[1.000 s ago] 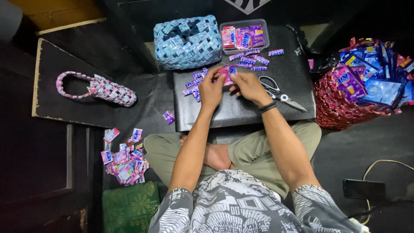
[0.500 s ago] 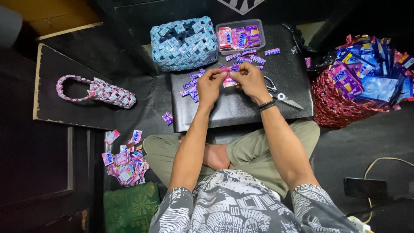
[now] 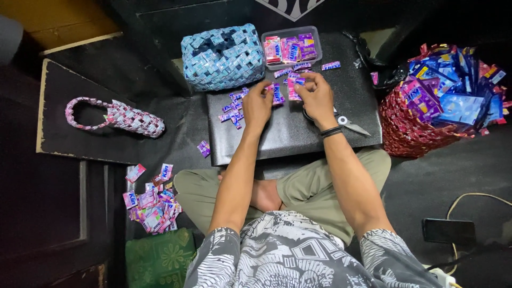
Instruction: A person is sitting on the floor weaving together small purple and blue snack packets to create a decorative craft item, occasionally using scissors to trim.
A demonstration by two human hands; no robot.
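Observation:
I sit cross-legged with a black board [image 3: 290, 133] across my lap. My left hand [image 3: 257, 106] pinches one end of a folded pink and purple wrapper strip [image 3: 278, 94]. My right hand [image 3: 318, 98] pinches another pink wrapper piece [image 3: 293, 92] just beside it. Both hands hover over the far half of the board. Small folded purple pieces [image 3: 233, 108] lie left of my left hand. Scissors [image 3: 346, 122] lie partly under my right wrist.
A blue woven wrapper basket [image 3: 222, 56] and a clear tray of wrappers [image 3: 290, 47] sit at the far edge. A red basket stuffed with wrappers [image 3: 442, 101] stands right. A pink woven handle piece [image 3: 114, 117] and loose wrappers [image 3: 152, 200] lie left. A phone [image 3: 449, 231] lies right.
Both hands have moved slightly away from me toward the tray. The single wrapper held between them now shows as two pieces, one in each hand.

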